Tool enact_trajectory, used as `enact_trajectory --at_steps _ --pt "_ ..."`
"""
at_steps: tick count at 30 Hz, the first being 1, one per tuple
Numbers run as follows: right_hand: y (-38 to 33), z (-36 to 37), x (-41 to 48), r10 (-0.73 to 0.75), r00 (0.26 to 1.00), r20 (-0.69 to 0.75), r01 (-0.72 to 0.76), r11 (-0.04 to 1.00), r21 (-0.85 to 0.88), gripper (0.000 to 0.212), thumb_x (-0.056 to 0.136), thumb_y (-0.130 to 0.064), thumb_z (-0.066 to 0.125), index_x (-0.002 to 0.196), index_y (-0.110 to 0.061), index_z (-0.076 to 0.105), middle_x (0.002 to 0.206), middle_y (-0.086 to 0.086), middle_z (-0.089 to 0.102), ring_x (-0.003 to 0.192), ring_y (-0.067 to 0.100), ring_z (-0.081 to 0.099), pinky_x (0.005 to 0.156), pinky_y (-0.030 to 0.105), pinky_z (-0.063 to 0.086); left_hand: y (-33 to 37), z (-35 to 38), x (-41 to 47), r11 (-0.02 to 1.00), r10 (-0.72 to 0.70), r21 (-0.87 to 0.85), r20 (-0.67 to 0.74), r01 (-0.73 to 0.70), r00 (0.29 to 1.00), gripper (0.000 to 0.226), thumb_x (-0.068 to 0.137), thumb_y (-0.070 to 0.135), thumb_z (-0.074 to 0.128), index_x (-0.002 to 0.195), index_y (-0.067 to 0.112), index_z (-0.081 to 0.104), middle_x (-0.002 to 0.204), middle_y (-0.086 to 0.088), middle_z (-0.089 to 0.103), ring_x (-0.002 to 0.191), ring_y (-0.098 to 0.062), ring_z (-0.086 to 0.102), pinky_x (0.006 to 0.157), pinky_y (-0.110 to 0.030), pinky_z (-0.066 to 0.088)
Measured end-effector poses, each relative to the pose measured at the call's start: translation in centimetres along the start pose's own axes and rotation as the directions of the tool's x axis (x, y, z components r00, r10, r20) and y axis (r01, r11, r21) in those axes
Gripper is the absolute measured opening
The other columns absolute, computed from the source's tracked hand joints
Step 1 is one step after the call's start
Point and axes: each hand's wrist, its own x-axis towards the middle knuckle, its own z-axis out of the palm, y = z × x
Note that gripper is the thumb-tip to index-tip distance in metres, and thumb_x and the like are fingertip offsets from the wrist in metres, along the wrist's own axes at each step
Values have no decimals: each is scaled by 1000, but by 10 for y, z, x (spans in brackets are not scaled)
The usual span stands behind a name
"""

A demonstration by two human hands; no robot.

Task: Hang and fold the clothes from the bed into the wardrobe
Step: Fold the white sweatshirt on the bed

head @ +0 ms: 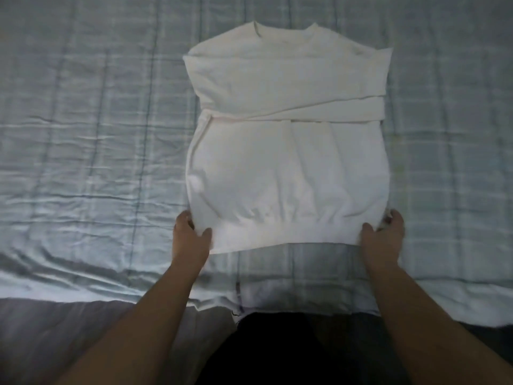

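Midway through folding, both hands, left (190, 236) and right (381, 234), pinch the hem corners of a white sweater (286, 168) lying on the bed (83, 162), sleeves already crossed; the final fold and the wardrobe remain.

White on pale blue
My sweater (286, 162) is plain creamy white; the bed (83, 134) cover's pale blue-grey plaid.

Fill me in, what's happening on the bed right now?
A person is folding a white sweatshirt that lies flat on the blue plaid bedspread. Both sleeves are already crossed over the chest. The left hand pinches the near left corner of the hem and the right hand pinches the near right corner, thumbs on top. The wardrobe is not in view.
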Motion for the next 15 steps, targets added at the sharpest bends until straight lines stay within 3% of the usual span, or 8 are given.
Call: enact_trajectory --at_steps 2,5,7,9,11,15 --pt "-3 1 2 155 988 -19 -154 987 35 46 91 -11 63 133 3 49 127 22 59 108 29 59 88 30 44 3 1 0 996 -87 -5 65 88 994 50 87 25 72 128 9 49 104 -3 61 94 -29 63 57 -20 42" --pt "-1 -4 8 283 956 80 -291 951 104 33 90 -12 58 118 3 63 109 16 67 93 29 63 79 33 49 6 -1 5 984 -171 -32 147 178 974 34 90 24 67 116 1 63 108 -13 68 92 -32 64 75 -34 52" --pt "-1 -15 6 308 946 106 -320 939 127 33 90 -9 53 120 2 63 101 14 67 87 29 64 78 34 53 4 -9 2 941 -205 -228 208 251 956 34 93 20 61 123 2 62 114 -16 68 98 -33 66 84 -41 55" --pt "3 -29 0 290 948 131 -306 945 119 32 91 -12 49 117 0 62 99 13 66 87 31 63 80 37 54 2 -21 -8 823 -184 -468 316 322 931 35 98 15 57 131 3 56 120 -14 66 104 -31 66 84 -45 58" --pt "6 -47 -12 271 945 185 -304 934 186 27 93 -19 50 115 -9 63 105 11 67 97 31 64 91 46 55 -1 -33 -19 695 -131 -609 417 383 899 32 101 11 54 132 3 53 124 -14 65 109 -29 65 77 -39 59" --pt "5 -81 -34 253 936 243 -339 832 440 18 99 -17 55 115 -15 62 99 0 70 90 19 68 71 31 59 -15 -56 -34 546 -117 -687 504 479 856 33 103 9 50 134 0 50 128 -17 63 109 -29 64 73 -33 60"
